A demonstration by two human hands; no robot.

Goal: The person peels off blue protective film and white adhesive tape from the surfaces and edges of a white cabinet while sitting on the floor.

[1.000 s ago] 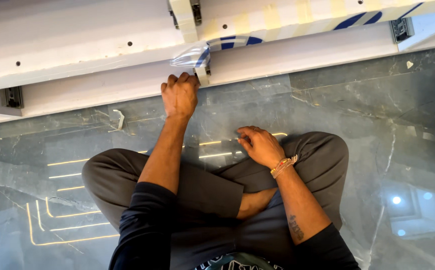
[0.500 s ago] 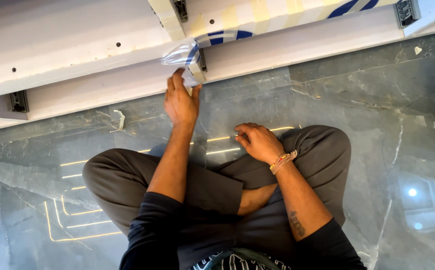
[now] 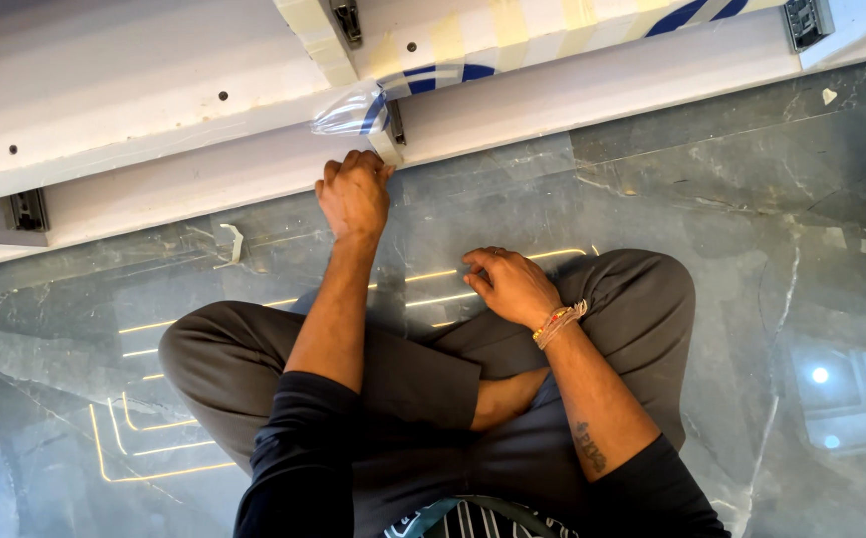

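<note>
Left hand (image 3: pixel 355 194), upper centre of frame, pinches the film (image 3: pixel 351 112) peeling off the white panel (image 3: pixel 154 95). Right hand (image 3: pixel 510 286), centre, rests loosely open on the knee, holding nothing.

Left hand (image 3: pixel 355 194) upper centre, fist closed on clear plastic film (image 3: pixel 351 110) peeling from white panel (image 3: pixel 134 110). Right hand (image 3: pixel 508 286) mid-frame, resting on crossed leg (image 3: pixel 612 289), fingers spread. Glossy grey floor (image 3: pixel 751 199).
</note>
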